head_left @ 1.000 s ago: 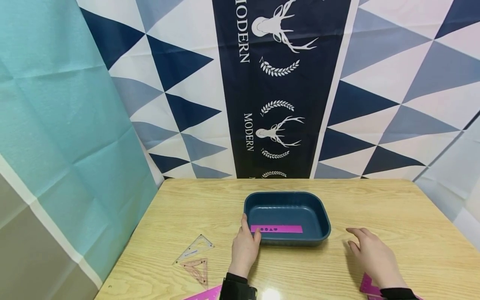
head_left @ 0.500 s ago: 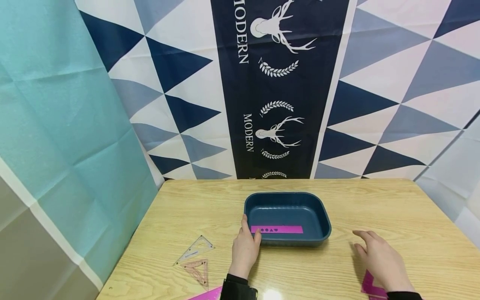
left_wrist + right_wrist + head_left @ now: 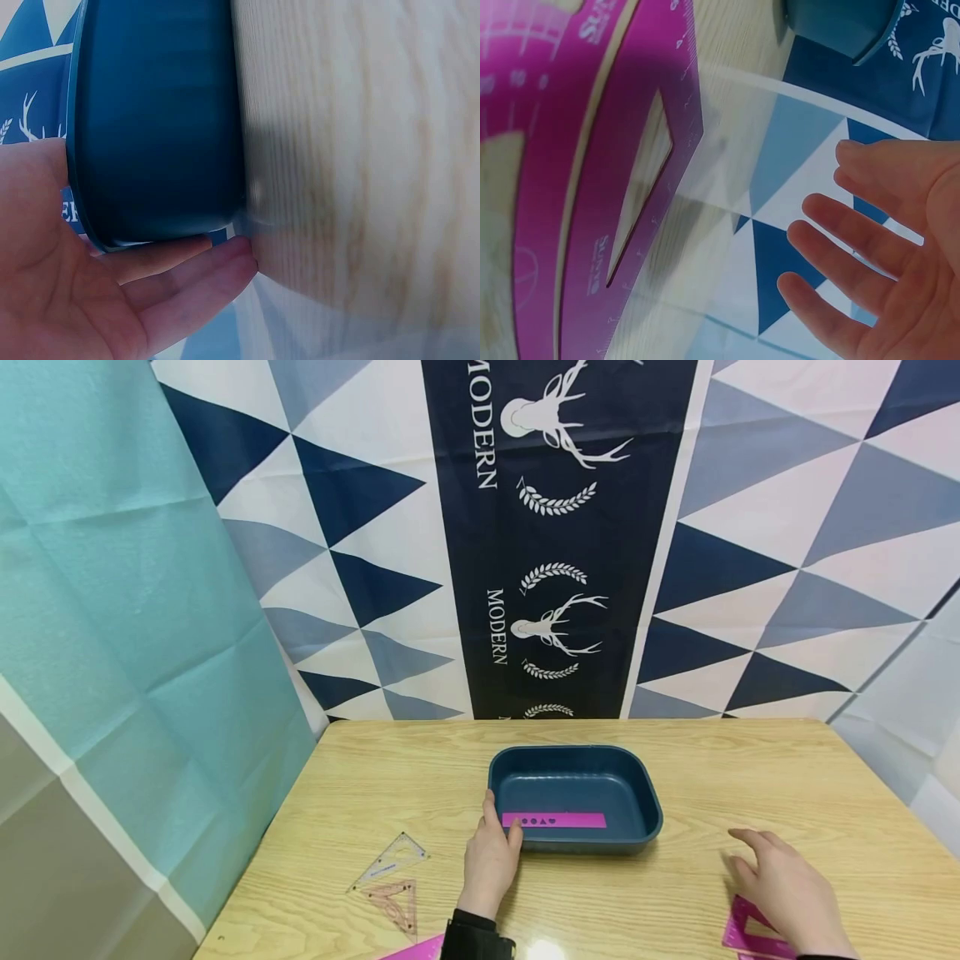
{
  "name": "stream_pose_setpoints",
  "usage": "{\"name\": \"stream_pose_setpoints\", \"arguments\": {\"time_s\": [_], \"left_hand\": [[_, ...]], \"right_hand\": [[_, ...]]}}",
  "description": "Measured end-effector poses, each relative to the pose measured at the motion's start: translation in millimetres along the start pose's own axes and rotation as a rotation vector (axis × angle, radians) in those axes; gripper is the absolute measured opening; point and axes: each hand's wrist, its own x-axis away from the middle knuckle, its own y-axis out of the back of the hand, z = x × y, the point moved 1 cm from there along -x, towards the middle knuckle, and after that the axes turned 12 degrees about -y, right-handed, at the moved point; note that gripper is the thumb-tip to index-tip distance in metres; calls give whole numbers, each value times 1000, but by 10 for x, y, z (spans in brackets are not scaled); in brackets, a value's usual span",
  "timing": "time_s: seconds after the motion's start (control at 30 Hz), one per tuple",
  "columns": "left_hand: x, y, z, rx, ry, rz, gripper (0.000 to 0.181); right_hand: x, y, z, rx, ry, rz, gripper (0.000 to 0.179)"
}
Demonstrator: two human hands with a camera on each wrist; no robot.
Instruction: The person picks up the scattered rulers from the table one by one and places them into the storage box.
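Note:
A dark blue plastic tray (image 3: 577,781) stands on the table, and a pink ruler (image 3: 577,820) with cut-out shapes lies inside along its near side. My left hand (image 3: 487,867) grips the tray's near left corner, thumb over the rim and fingers around the outside; the left wrist view shows the fingers curving along the tray wall (image 3: 161,120). To the right, my right hand (image 3: 795,893) hovers with relaxed fingers, holding nothing. Below it lies a pink set square (image 3: 737,927), partly hidden by the hand. The right wrist view shows a pink protractor (image 3: 551,187) beside that set square.
Left on the table lie a clear set square (image 3: 384,867) and a pale pink transparent set square (image 3: 411,906). A pink flat piece (image 3: 420,948) shows at the bottom edge, partly behind my left sleeve. Patterned cloth (image 3: 375,527) hangs behind the table (image 3: 360,760).
My right hand has moved right and toward me, away from the tray and over the pink set square, uncovering more of it. The left hand and the tray have stayed in place.

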Motion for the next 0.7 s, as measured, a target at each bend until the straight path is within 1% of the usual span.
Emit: {"name": "stream_pose_setpoints", "arguments": {"time_s": [0.13,0.37,0.6,0.7], "left_hand": [[3,-3,5,5,10,10,62],[5,-12,22,-1,19,19,62],[2,-3,17,22,19,25,62],[6,-10,23,17,20,27,62]], "right_hand": [[13,-8,-26,2,7,-9,35],[35,-13,-65,3,-3,11,35],[35,-23,-92,15,-4,69,45],[53,-36,-99,14,6,58,46]]}}
